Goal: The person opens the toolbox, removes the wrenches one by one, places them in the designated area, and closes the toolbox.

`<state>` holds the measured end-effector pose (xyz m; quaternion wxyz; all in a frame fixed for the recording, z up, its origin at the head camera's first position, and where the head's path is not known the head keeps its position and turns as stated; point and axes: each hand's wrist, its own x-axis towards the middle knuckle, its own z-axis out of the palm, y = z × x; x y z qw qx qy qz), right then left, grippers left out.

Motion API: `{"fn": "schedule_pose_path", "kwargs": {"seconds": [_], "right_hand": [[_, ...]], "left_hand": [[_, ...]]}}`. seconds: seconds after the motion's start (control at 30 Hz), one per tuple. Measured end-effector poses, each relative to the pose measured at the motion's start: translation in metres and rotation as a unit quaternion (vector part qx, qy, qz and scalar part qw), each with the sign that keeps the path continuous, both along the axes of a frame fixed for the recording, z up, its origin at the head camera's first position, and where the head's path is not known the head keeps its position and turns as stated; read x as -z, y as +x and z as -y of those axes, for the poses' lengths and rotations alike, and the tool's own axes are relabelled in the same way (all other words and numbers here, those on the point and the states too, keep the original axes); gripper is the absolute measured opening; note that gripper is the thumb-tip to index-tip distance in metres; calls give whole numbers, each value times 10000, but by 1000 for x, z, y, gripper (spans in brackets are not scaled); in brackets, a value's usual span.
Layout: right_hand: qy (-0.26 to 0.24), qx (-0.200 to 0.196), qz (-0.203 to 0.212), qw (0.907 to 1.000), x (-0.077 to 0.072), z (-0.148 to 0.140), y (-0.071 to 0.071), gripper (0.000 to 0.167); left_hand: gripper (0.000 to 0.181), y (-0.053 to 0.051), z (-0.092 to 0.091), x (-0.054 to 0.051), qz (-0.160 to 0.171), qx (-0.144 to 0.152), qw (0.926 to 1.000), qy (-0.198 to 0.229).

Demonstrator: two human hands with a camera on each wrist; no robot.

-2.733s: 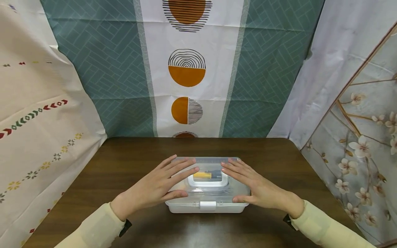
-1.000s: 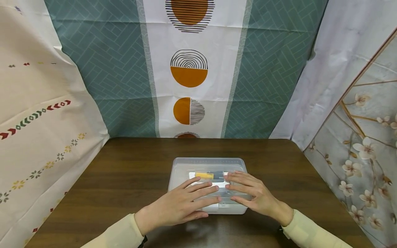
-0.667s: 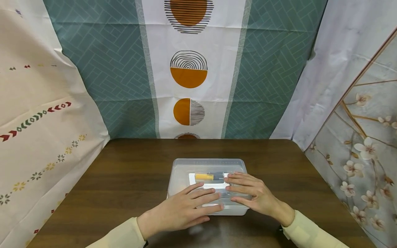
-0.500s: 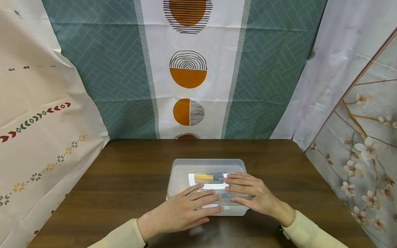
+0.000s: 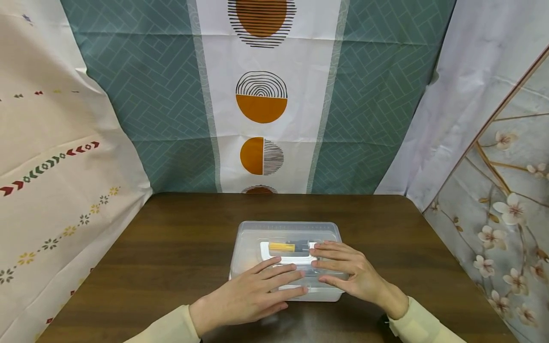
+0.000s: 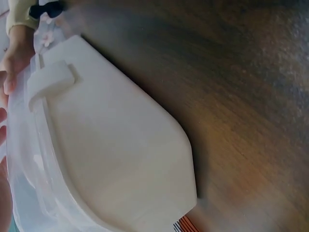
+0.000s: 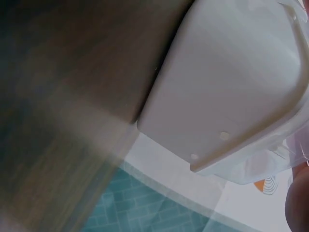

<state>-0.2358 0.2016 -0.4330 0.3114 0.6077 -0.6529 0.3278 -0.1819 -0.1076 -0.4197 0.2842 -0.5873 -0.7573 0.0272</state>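
Note:
A storage box with a clear lid [image 5: 249,250] and a white body [image 6: 116,135] stands closed on the table. Its white carry handle [image 5: 296,260] lies flat on the lid. Through the lid show a yellow piece [image 5: 281,247] and a dark piece beside it, their kind unclear. My left hand [image 5: 253,297], fingers extended and spread, is over the front left of the box and covers part of the front latch [image 6: 50,82]. Over the lid's right side is my right hand [image 5: 356,271], its fingers also extended, tips near the handle. Whether either hand touches the box I cannot tell.
The brown wooden table [image 5: 188,228] runs back to a green and white patterned curtain [image 5: 369,95]. Cream cloth [image 5: 51,190] hangs at the left, and a flowered cloth [image 5: 506,238] hangs at the right.
Since the earliest frame my left hand has moved right and nearer to me, across the box's front. The right hand has come slightly lower. Over the last half second both are nearly still.

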Motion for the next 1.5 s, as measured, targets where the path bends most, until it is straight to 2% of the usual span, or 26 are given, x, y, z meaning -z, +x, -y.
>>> {"fn": "schedule_pose_path", "kwargs": {"seconds": [0.33, 0.7, 0.83, 1.07, 1.17, 1.3, 1.5], "right_hand": [[0, -63, 3, 10000, -1, 0, -1, 38], [9, 38, 53, 10000, 1, -2, 0, 37], [-17, 12, -21, 10000, -1, -2, -1, 36], [-35, -64, 22, 10000, -1, 0, -3, 37], [-38, -60, 63, 10000, 0, 0, -2, 37], [-14, -6, 96, 10000, 0, 0, -1, 37], [-15, 27, 120, 9999, 0, 0, -1, 37]], "left_hand": [[47, 3, -7, 3, -421, 291, 9987, 86], [45, 9, -7, 8, -712, 408, 9963, -263], [47, 10, -8, 10, -771, 435, 9954, -361], [48, 12, -7, 14, -669, 394, 9961, -411], [49, 13, -6, 14, -685, 318, 9961, -463], [50, 15, -6, 13, -535, 154, 9966, -611], [46, 13, -6, 17, -697, 167, 9950, -690]]}}
